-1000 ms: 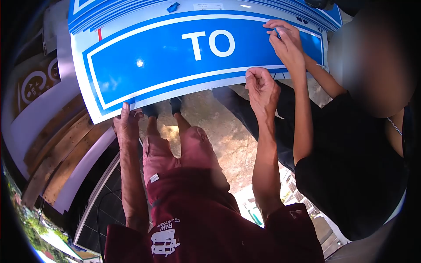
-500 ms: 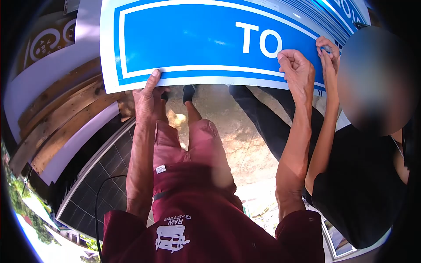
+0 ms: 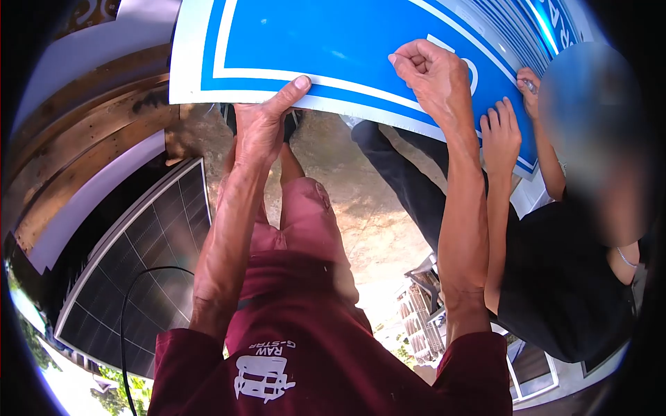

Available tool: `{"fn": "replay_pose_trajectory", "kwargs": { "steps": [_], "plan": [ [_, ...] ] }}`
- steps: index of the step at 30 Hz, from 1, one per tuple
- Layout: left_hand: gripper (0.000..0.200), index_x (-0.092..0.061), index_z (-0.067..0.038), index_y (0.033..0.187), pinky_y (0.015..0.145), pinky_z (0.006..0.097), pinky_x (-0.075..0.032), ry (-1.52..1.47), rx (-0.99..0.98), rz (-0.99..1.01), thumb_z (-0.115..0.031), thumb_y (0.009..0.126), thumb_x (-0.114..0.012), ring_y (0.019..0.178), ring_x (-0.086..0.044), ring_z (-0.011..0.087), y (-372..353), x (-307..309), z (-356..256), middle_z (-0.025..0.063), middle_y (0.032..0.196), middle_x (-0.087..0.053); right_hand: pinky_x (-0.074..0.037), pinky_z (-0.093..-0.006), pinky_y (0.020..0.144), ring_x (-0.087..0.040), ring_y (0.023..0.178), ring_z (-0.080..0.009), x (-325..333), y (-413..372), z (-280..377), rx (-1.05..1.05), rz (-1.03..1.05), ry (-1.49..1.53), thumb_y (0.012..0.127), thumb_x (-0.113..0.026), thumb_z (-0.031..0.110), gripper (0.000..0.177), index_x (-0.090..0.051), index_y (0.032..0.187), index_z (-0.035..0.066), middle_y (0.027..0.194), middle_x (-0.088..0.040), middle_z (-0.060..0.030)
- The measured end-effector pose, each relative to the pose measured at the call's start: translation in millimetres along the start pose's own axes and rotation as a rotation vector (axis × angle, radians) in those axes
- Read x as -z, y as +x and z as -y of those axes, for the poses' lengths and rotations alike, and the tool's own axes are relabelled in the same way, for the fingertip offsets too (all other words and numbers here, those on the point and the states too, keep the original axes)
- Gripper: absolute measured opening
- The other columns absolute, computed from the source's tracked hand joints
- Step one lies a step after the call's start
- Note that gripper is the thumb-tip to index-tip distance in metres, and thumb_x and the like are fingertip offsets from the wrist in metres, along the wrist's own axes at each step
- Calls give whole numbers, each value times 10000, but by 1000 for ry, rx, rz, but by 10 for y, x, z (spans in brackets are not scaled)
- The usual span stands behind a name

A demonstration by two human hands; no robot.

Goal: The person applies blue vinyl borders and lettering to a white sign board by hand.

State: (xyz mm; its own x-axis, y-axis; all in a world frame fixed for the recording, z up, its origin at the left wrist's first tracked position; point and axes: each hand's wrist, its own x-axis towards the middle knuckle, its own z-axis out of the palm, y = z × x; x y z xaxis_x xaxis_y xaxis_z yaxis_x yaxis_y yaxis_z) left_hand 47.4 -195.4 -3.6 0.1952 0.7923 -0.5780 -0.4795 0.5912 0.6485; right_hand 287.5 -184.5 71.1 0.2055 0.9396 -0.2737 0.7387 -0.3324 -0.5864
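A blue sign with a white border line and white lettering spans the top of the view. My left hand grips its near edge, thumb on the printed face and fingers hidden underneath. Over the lettering, my right hand is closed in a pinch just above or against the face. Whatever its fingertips hold, if anything, is too small to make out. The hand partly covers the white letters.
At the right a co-worker in black lays one hand on the sign; the other hand holds something small. A dark gridded panel with a cable stands at left, below wooden boards. More striped sheets lie beyond.
The sign has tilted, its right end dropping nearer. My left hand moved up and right along with its edge; my pinched right hand moved up and left. The co-worker's hand now lies on the sign.
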Motion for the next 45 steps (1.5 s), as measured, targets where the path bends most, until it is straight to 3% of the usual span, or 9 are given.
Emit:
{"fn": "replay_pose_trajectory", "kwargs": {
  "steps": [9, 12, 19, 31, 36, 38, 41, 42, 45],
  "plan": [
    [599, -545, -4, 1266, 960, 378, -546, 21, -42, -11, -105, 775, -872, 1059, -647, 232, 16, -19, 59, 131, 1129, -643, -528, -252, 576, -659, 616, -109, -12, 24, -7, 18, 4, -68, 835, -801, 186, 157, -746, 847, 39, 706, -720, -56],
    [643, -539, 49, 1255, 951, 388, -526, 1, -45, -36, -133, 752, -894, 1035, -642, 270, 15, -35, 57, 178, 1107, -635, -511, -249, 551, -647, 597, -104, -14, 29, 30, 2, 8, -79, 837, -802, 186, 162, -745, 844, 35, 693, -712, -56],
    [597, -562, 45, 1227, 944, 376, -519, -7, -52, -8, -116, 755, -890, 1026, -644, 260, -6, -23, 55, 160, 1086, -646, -485, -238, 499, -631, 554, -101, 0, 5, 65, -10, 16, -39, 846, -798, 187, 171, -743, 843, 26, 675, -701, -58],
    [648, -537, 45, 1264, 978, 376, -493, -28, -49, -25, -121, 750, -897, 1062, -626, 265, -8, -19, 68, 175, 1130, -631, -559, -252, 516, -674, 578, -117, 20, 42, 52, -64, 73, -20, 859, -785, 202, 180, -751, 887, 28, 694, -711, -71],
    [687, -500, 41, 1309, 970, 398, -551, 34, -17, -29, -132, 766, -882, 1092, -641, 280, -2, -11, 31, 188, 1122, -627, -524, -238, 520, -651, 577, -99, -67, -107, 67, -19, -79, 46, 864, -781, 172, 162, -745, 892, 17, 696, -714, -66],
    [588, -519, -19, 1306, 1002, 403, -543, 24, 16, -54, -88, 814, -834, 1106, -645, 237, -25, -24, 19, 138, 1156, -643, -501, -226, 537, -636, 594, -81, -69, -238, 91, -28, -132, 123, 866, -778, 153, 158, -736, 885, 2, 690, -709, -59],
    [567, -534, -23, 1303, 1026, 409, -530, 22, 36, -52, -89, 822, -827, 1123, -637, 231, -40, -22, -3, 134, 1174, -641, -502, -219, 562, -633, 621, -68, 6, -526, 131, -153, -129, 238, 869, -769, 114, 128, -727, 879, -6, 700, -701, -56],
    [521, -545, -11, 1284, 925, 392, -593, 36, -3, -44, -97, 843, -808, 1070, -660, 236, -42, -31, -2, 134, 1148, -647, -501, -225, 556, -631, 622, -72, 26, -632, 120, -145, -136, 273, 875, -758, 90, 105, -720, 880, -8, 718, -699, -60],
    [409, -595, 2, 1219, 637, 339, -644, 71, 82, 88, -133, 879, -777, 883, -709, 253, -17, 112, -20, 133, 1049, -670, -495, -235, 564, -629, 638, -78, 50, -924, 116, -169, -124, 308, 882, -738, 54, 84, -700, 894, -20, 760, -697, -67]
  ]
}}
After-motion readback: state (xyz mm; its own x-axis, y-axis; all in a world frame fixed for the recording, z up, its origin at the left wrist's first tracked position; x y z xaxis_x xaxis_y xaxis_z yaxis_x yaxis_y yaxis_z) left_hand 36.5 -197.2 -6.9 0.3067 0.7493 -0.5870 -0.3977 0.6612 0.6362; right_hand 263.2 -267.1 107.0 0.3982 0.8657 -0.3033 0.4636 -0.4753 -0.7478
